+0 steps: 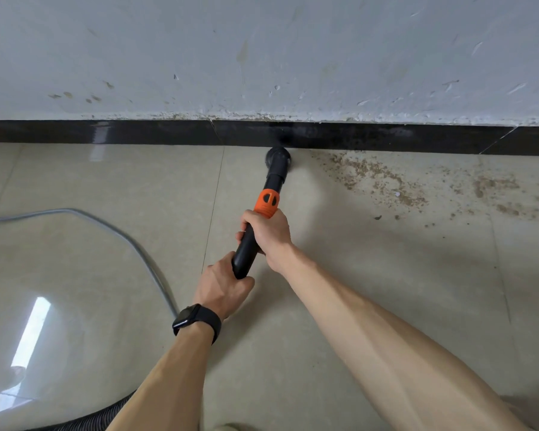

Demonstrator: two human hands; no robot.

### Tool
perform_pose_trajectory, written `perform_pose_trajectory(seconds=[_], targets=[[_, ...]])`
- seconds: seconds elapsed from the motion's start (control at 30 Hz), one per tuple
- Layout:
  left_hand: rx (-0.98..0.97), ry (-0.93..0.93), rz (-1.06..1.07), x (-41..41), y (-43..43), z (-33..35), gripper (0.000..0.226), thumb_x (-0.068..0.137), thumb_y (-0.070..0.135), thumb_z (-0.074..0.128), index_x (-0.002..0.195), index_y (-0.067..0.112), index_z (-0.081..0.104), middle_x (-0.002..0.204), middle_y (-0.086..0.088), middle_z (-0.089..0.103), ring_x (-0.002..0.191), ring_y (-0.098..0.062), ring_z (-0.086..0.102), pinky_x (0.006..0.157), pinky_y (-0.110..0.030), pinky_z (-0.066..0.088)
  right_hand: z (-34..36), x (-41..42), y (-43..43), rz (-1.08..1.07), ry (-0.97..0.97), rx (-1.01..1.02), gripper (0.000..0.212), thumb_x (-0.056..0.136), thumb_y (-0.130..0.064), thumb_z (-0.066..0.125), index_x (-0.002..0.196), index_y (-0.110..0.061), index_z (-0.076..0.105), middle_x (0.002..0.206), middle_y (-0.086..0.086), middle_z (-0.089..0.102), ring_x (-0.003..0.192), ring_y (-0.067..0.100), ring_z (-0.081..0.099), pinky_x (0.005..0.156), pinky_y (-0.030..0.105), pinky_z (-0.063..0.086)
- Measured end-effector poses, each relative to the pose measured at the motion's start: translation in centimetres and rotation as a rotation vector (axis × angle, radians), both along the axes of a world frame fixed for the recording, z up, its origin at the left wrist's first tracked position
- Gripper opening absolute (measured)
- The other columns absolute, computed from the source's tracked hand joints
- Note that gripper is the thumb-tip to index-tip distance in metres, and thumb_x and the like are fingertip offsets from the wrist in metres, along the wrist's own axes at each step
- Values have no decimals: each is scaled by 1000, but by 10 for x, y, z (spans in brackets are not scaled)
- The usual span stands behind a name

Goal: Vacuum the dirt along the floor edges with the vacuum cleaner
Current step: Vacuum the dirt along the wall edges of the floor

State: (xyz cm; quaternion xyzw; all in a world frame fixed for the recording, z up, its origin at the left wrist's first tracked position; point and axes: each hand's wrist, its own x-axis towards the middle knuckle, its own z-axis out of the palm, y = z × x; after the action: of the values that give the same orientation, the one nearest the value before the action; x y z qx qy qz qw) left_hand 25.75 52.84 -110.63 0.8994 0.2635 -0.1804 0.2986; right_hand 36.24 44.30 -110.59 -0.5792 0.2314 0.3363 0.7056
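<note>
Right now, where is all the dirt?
In the head view, the dirt lies on the floor to the right of the nozzle, spread along the foot of the black skirting.

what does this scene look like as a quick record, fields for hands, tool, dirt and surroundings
tool: vacuum wand, black with an orange collar
nozzle: round brush head on the floor, against the black skirting
left hand: grips the wand's near end; watch on the wrist
right hand: grips the wand just below the collar
dirt: brown grit along the floor edge, right of the nozzle
left of nozzle: floor edge looks free of grit
other: grey cable on the tiles at left; ribbed hose at bottom left
</note>
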Motion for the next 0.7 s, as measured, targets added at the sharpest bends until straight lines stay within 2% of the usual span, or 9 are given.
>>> perform_pose_trajectory(seconds=[0.07, 0.17, 0.27, 0.33, 0.47, 0.6, 0.7], targets=[[43, 14, -93, -7, -2, 5, 21, 74, 21, 67, 79, 27, 47, 66, 2, 57, 60, -24, 55, 51, -28, 35, 4, -16, -10, -130, 23, 18, 14, 79, -4, 67, 88, -9, 58, 66, 7, 61, 54, 24, 66, 66, 43, 60], [133, 66, -289, -15, -9, 10, 19, 75, 28, 64, 85, 29, 48, 70, 6, 58, 68, -26, 60, 56, -30, 39, 7, -47, -32, -380, 74, 45, 14, 84, 0, 69, 82, -9, 57, 64, 9, 59, 54, 28, 63, 64, 39, 56], [176, 113, -474, -22, -22, 15, 17, 78, 29, 61, 85, 30, 46, 69, 8, 55, 70, -24, 59, 57, -29, 38, 9, -76, -58, -557, 96, 37, 17, 85, 3, 66, 81, -7, 53, 64, 9, 57, 54, 29, 62, 63, 38, 54], [179, 125, -561, -25, -33, 16, 16, 78, 28, 59, 85, 29, 44, 70, 7, 55, 69, -23, 58, 57, -28, 38, 10, -93, -74, -605, 78, 3, 15, 85, 3, 64, 82, -6, 53, 65, 9, 58, 55, 30, 65, 65, 39, 55], [173, 121, -685, -27, -62, 15, 15, 80, 29, 56, 88, 28, 43, 75, 6, 57, 72, -25, 58, 64, -31, 48, 9, -109, -104, -699, 62, -50, 11, 85, 3, 61, 84, -5, 53, 65, 8, 56, 55, 28, 63, 65, 40, 55], [159, 113, -771, -28, -97, 10, 15, 83, 28, 54, 92, 25, 43, 78, 6, 56, 71, -26, 54, 62, -31, 43, 5, -109, -134, -778, 88, -78, 11, 84, 3, 58, 84, -6, 51, 61, 5, 53, 50, 26, 57, 63, 39, 53], [143, 117, -735, -32, -105, 8, 15, 83, 28, 55, 93, 24, 45, 77, 6, 56, 71, -26, 55, 62, -31, 42, 4, -106, -139, -774, 106, -86, 12, 84, 3, 57, 86, -7, 50, 59, 4, 52, 46, 26, 55, 57, 36, 51]])
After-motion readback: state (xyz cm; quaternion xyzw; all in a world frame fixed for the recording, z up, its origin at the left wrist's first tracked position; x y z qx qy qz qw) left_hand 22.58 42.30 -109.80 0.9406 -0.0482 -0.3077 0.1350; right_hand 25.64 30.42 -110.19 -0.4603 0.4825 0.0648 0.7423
